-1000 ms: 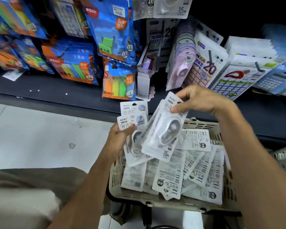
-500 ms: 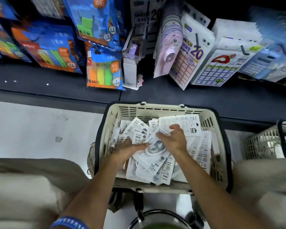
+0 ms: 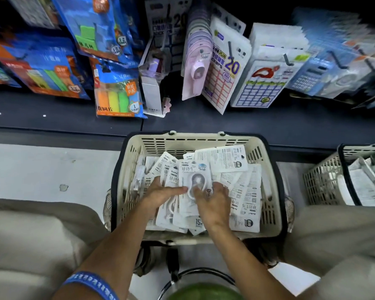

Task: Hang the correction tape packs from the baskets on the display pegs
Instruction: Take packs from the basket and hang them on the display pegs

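Observation:
A cream basket (image 3: 266,204) with a dark rim stands on the floor between my knees, full of white correction tape packs (image 3: 240,189), most lying back side up. My left hand (image 3: 160,194) is inside the basket and grips a fanned stack of packs, thumb on top. The uppermost pack (image 3: 194,169) faces up and shows its round tape blister. My right hand (image 3: 213,205) lies palm down on that stack, fingertips touching the blister. Display pegs (image 3: 287,59) stick out above the dark shelf, loaded with other stationery.
A second basket (image 3: 325,182) with more packs stands at the right edge. Sticker sheets (image 3: 223,83), a calculator card (image 3: 262,89) and blue sticky-note bags (image 3: 117,96) hang over the dark ledge (image 3: 204,124). My beige trouser legs (image 3: 30,239) flank the basket.
Both hands came down from in front of the shelf into the basket with the stack of packs. The view tilted down, and the right hand shifted onto the top pack.

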